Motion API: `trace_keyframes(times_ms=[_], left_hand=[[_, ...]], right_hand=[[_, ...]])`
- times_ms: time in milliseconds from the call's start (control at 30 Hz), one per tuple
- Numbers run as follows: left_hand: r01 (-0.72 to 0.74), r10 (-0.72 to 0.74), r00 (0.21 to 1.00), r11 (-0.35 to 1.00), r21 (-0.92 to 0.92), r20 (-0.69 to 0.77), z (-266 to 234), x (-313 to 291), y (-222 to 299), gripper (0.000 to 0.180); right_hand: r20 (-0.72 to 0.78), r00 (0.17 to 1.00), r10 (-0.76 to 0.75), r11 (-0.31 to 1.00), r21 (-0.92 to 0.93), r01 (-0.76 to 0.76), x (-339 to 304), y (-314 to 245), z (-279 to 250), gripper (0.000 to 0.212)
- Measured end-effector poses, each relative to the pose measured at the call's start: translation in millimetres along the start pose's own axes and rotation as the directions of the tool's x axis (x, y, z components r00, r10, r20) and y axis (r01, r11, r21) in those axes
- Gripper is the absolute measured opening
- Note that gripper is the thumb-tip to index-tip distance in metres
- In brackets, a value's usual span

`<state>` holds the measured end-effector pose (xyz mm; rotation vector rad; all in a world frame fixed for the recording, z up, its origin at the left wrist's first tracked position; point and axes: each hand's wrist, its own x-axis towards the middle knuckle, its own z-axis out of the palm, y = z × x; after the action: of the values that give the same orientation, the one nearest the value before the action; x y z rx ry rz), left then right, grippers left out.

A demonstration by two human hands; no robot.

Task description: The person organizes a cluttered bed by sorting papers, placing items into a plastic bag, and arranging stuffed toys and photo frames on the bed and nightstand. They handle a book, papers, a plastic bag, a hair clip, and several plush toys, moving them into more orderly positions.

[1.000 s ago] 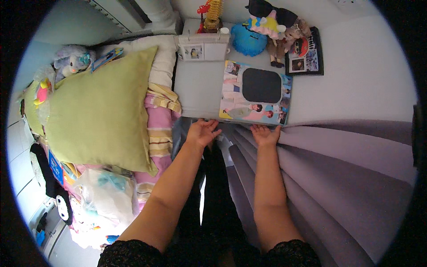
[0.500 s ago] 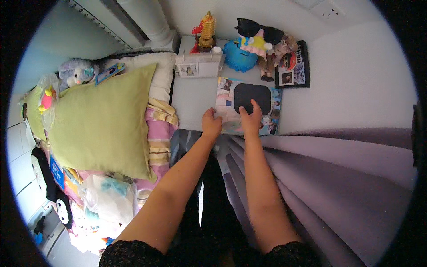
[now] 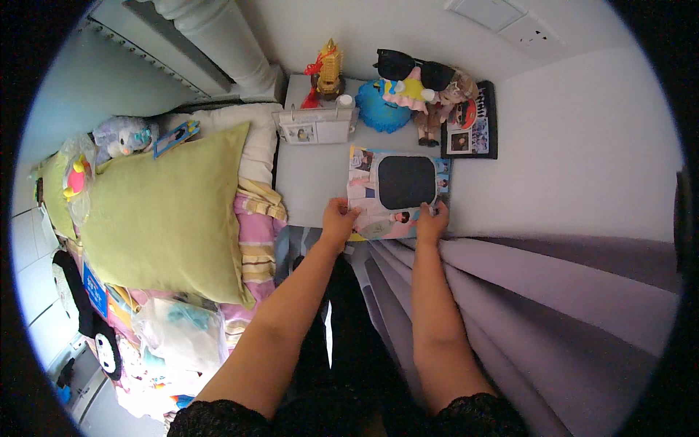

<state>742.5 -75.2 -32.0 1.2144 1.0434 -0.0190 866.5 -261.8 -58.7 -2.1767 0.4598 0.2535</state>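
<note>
A colourful magazine-like sheet (image 3: pixel 370 211), printed with photos of people, lies on the light grey bedside table (image 3: pixel 309 186). A flat black pad (image 3: pixel 408 182) with rounded corners rests on top of it. My left hand (image 3: pixel 338 222) is closed at the sheet's near left corner, thumb over the printed side. At the near right corner my right hand (image 3: pixel 432 223) pinches the edge with thumb and fingers, just below the pad. Whatever the fingers do beneath the sheet is hidden.
Behind the sheet stand a clear desk-calendar-like frame (image 3: pixel 314 131), a golden pagoda ornament (image 3: pixel 330 69), a blue round object (image 3: pixel 384 109), dolls (image 3: pixel 411 91) with sunglasses (image 3: pixel 415 69), and a black-edged photo board (image 3: pixel 470 127). A green pillow (image 3: pixel 164 215) lies left; a purple curtain (image 3: pixel 539 291) hangs right.
My right hand has left the black pad and moved right to the sheet's near right corner. My left hand has closed on the near left corner. The whole view has shifted slightly.
</note>
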Motion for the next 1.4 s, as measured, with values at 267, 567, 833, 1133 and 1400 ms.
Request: trace_keyframes(times_ms=[267,567,833,1133,1400], left_hand=[[-0.012,0.038,0.989,0.984,-0.179,0.142,1,-50,-4,0.019],[0.014,0.062,0.987,0.884,-0.468,0.147,-28,-79,-4,0.017],[-0.027,0.044,0.999,0.811,-0.585,0.015,-114,-87,-16,0.017],[-0.089,0.004,0.987,0.845,-0.527,-0.161,-218,-133,-18,0.019],[-0.171,0.042,0.973,0.793,-0.585,-0.228,-258,-166,13,0.018]], right_hand=[[0.07,0.997,-0.024,0.973,-0.227,0.04,-15,-53,15,0.115],[0.302,0.948,0.104,0.94,-0.341,0.005,-65,-105,30,0.13],[0.446,0.878,-0.173,0.877,-0.336,0.344,-53,-37,40,0.108],[0.116,0.983,-0.143,0.8,-0.571,0.184,-56,-25,38,0.098],[0.121,0.635,0.763,0.636,0.034,-0.771,-58,25,77,0.071]])
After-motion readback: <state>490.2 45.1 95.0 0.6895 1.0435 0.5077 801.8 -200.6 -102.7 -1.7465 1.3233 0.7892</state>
